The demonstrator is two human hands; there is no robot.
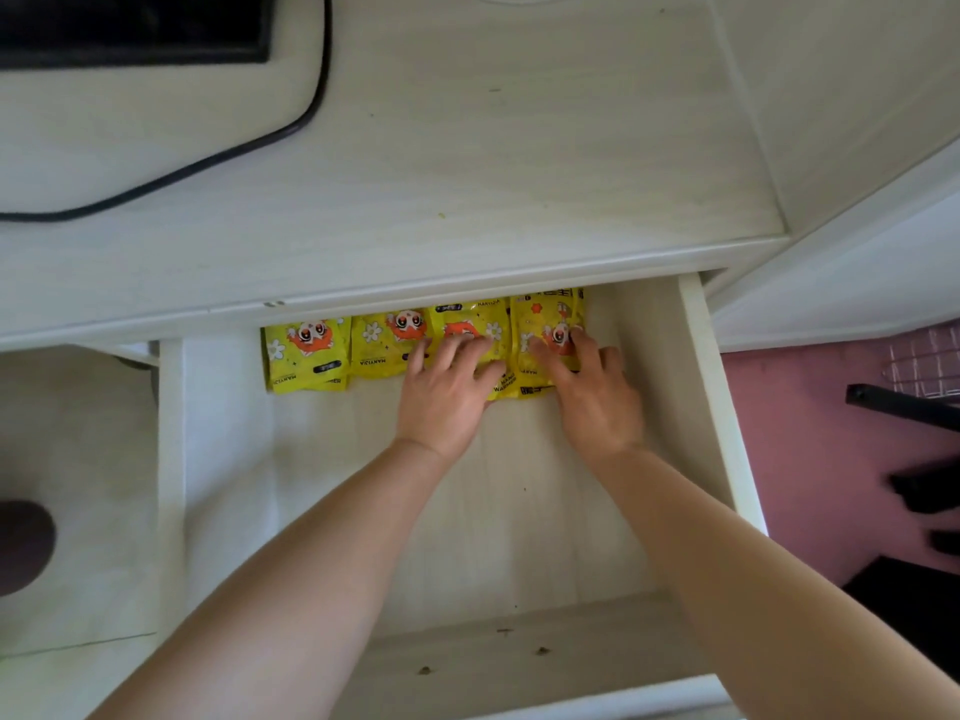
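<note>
Four yellow packets (306,356) in open drawer (706,407).
The packets lie in a row at the drawer's back, just under the tabletop (467,148) edge. Left hand (447,392), fingers spread, rests flat on the third from the left; right hand (592,392), fingers apart, presses on the fourth.

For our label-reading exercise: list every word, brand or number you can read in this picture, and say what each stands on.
"MANYIJIA": second packet from the left.
"WARMER", partly hidden: third packet, beside the left hand.
"MER", cut off: leftmost packet.
Remaining print, including the fourth packet under the right hand: too blurred.
</note>
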